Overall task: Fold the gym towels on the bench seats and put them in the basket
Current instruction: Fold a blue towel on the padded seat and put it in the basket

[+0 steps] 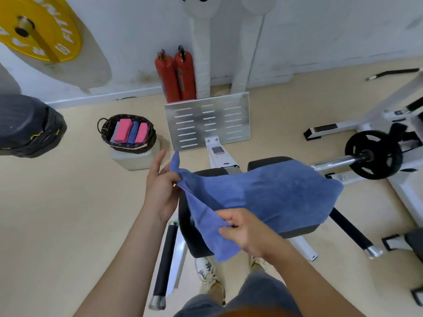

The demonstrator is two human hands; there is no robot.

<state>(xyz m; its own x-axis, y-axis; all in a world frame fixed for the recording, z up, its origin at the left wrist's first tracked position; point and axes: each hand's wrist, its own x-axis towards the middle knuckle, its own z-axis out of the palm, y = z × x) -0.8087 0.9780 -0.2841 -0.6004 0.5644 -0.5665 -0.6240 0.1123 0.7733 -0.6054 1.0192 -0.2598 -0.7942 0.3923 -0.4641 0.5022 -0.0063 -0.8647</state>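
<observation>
Loosely draped blue terry towel (263,193), left hand (160,188) pinching corner, right hand (247,229) gripping edge.

Bright even indoor light, soft faint shadows, strong wide-angle bending at edges, slight softness

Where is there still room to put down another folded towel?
The basket is crowded: folded towels lie side by side across it, so another would probably go on top. Bare floor lies open between the basket's block and the left hand. The blue towel covers most of the bench seat.
</observation>
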